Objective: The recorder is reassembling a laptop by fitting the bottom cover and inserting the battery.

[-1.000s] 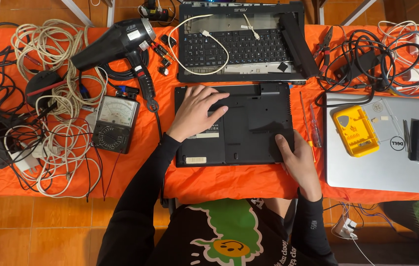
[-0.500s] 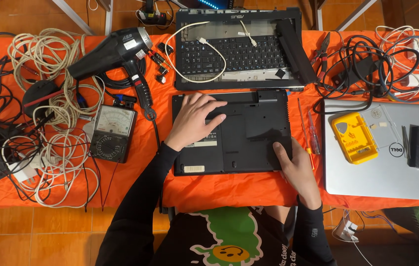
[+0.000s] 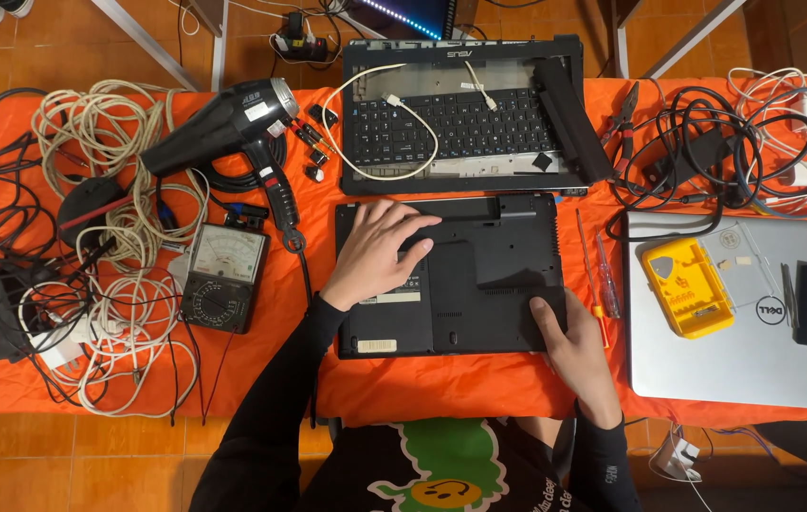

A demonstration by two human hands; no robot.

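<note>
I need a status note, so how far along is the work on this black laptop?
Done: black laptop lies bottom-up on the orange cloth.
In hand: left hand flat on its base, right hand grips its corner.
Left: base panels look closed; screwdrivers lie untouched.
</note>
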